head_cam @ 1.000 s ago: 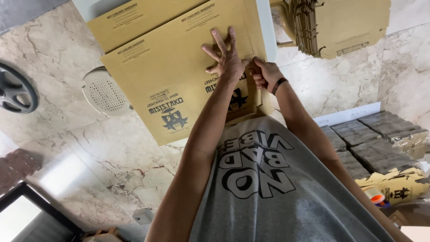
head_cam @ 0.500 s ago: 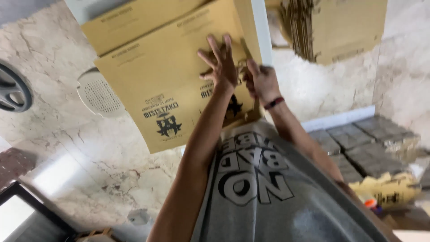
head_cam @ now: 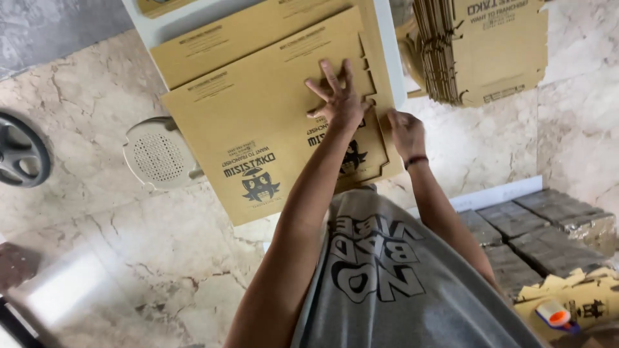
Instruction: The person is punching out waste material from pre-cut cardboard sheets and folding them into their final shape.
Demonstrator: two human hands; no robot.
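Fingers (head_cam: 330, 80) of the left hand (head_cam: 340, 103) are fanned wide and pressed flat on the big flat brown die-cut cardboard box blank (head_cam: 258, 129), seemingly to pin it on the white table (head_cam: 387, 58), where it overhangs the near edge. The right hand (head_cam: 403, 132) curls over the blank's notched right edge, fingers tucked under and hidden. Smooth matte board over veined glossy marble floor (head_cam: 129, 258); beyond, a stack of folded brown cartons (head_cam: 477, 51), smaller, the round perforated beige plastic disc (head_cam: 158, 154).
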